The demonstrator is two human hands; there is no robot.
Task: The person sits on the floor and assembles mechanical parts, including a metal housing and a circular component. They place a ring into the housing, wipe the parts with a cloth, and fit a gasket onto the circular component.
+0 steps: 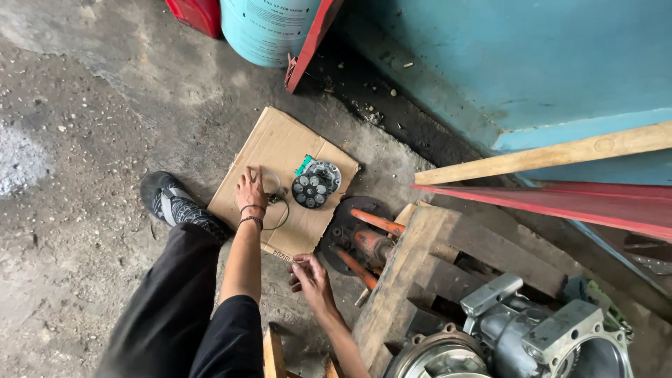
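your left hand (250, 190) pinched a thin ring (273, 204) on the cardboard (276, 143), beside the round plate (311, 189). your right hand (311, 276) hung loose, holding nothing. sorting parts, i'd judge; next needed a careful lift.

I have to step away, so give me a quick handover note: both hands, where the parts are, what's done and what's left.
Left hand rests on the cardboard sheet, fingers at a thin ring; grip unclear. Right hand hovers above the floor by the cardboard's near edge, seemingly empty. Round slotted metal part lies on the cardboard, right of the left hand. Done: parts laid out. Left: the larger metal housing sits untouched on the wooden pallet.
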